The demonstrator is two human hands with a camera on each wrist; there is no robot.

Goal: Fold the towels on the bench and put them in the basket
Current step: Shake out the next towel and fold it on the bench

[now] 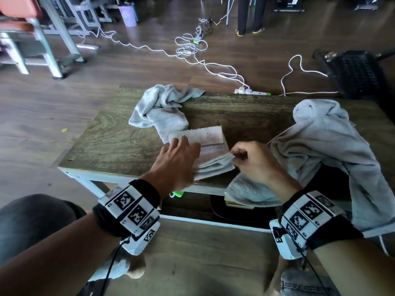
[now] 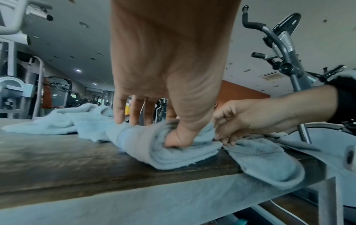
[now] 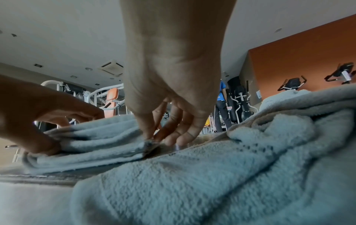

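A folded grey towel with a checked stripe lies mid-bench. My left hand rests fingers spread on its top, while the thumb digs between the layers at the near edge. At its right near corner, my right hand pinches the stacked edges between thumb and forefinger. A crumpled grey towel lies at the bench's far left. A large fluffy towel is heaped on the right and hangs over the near edge. A black perforated basket stands on the floor beyond the bench's right end.
White cables and a power strip lie on the wooden floor behind the bench. Gym machines stand at the far left, and a person's legs at the back. An exercise bike is close on the right.
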